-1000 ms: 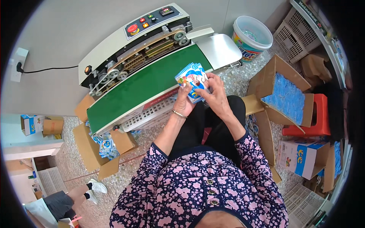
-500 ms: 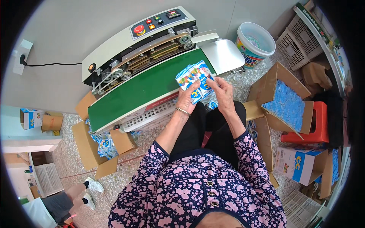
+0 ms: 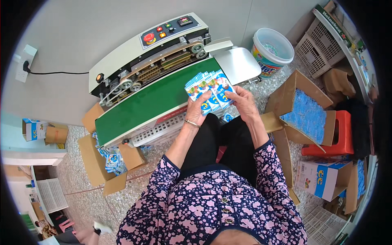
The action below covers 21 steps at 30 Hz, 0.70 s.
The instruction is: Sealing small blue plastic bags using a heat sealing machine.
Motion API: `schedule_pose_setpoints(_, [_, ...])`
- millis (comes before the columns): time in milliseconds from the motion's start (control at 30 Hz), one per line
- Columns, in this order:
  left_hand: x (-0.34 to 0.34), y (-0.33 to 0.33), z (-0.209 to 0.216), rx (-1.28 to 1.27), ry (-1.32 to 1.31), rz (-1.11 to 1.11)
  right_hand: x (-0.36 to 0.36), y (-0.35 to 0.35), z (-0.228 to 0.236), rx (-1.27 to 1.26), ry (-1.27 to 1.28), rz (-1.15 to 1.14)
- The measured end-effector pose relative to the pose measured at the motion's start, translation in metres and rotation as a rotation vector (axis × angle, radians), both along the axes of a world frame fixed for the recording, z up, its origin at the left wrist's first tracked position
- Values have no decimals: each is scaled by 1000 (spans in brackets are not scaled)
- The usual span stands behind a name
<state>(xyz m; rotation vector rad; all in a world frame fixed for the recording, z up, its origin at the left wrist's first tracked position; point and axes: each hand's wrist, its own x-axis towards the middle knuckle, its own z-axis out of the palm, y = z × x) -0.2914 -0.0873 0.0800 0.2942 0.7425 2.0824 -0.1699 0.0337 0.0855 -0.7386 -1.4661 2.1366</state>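
Packets (image 3: 209,92) now nearer the green belt (image 3: 151,104), both hands' grip, left (image 3: 197,109) and right (image 3: 244,102), closed around them.

Blue-white packets (image 3: 209,93), green belt (image 3: 157,102), red stool (image 3: 335,136).

Bright, even light, heavy fisheye warp

Soft, diffuse light fills the scene; shadows are faint, the clearest lying under the sealer (image 3: 163,73) and along the wall. Its steel tray (image 3: 239,65) shows mild glare. The centre is sharp; straight edges bow toward the rim, where a black vignette closes in and boxes (image 3: 322,175) look smeared and stretched.
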Motion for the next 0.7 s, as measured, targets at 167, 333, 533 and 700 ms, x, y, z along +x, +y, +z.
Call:
schedule_pose_setpoints(167, [-10, -1, 1, -28, 22, 44, -2, 20, 0, -115, 131, 3])
schedule_pose_setpoints(333, [-16, -7, 3, -36, -5, 84, -5, 23, 5, -194, 285, -43])
schedule_pose_setpoints(533, [-12, -15, 3, -34, 1, 70, -15, 26, -2, -198, 295, -15])
schedule_pose_setpoints(700, [-12, -30, 4, -63, 3, 66, -13, 47, 2, -162, 166, 96])
